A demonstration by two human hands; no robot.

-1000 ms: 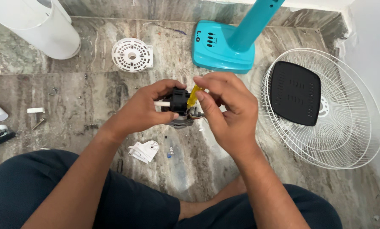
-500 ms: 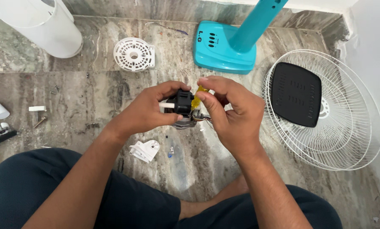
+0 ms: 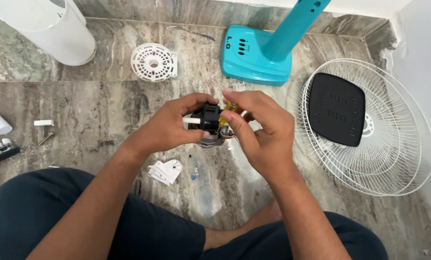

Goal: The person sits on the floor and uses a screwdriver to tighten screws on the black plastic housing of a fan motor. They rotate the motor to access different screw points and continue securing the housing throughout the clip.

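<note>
Gripping a small black motor part over the marble floor

Gripping the black motor part from both sides, the person's hands meet in mid-air just in front of the teal fan base. The left hand is clenched around the part's left side, thumb under and fingers curled over the top, with a short white shaft sticking out toward the palm. The right hand pinches a slim yellow-handled tool against the part's right side (its tip is hidden behind the fingers). A white grille disc lies left of the fan base, and a white cylinder housing stands farther left still. Right of the fan base rests a white wire fan guard with a black square cover lying on it. Nearer the person than the base, a small white plastic bracket sits on the marble floor.
</note>
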